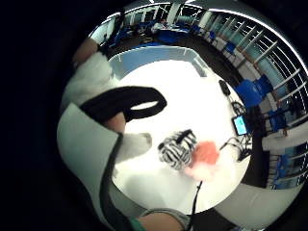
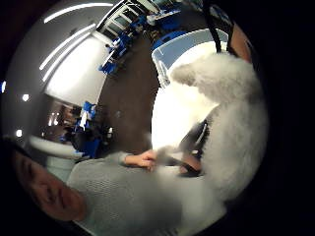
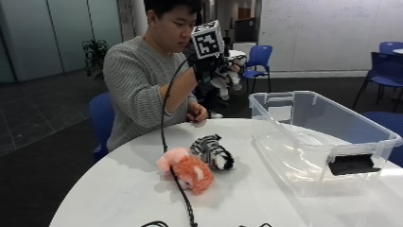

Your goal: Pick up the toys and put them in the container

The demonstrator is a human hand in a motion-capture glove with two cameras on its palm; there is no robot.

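Item in transit: your right hand [image 3: 211, 66] raised, fingers curled round a white plush toy [image 3: 224, 81]; container [image 3: 353, 142] holds nothing yet; zebra toy [image 3: 213, 150] and pink toy [image 3: 186, 171] remain on table [image 3: 113, 194].

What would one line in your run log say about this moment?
gloved right hand: raised, holds white plush toy | striped zebra plush, pink plush: on round white table | clear plastic container: empty
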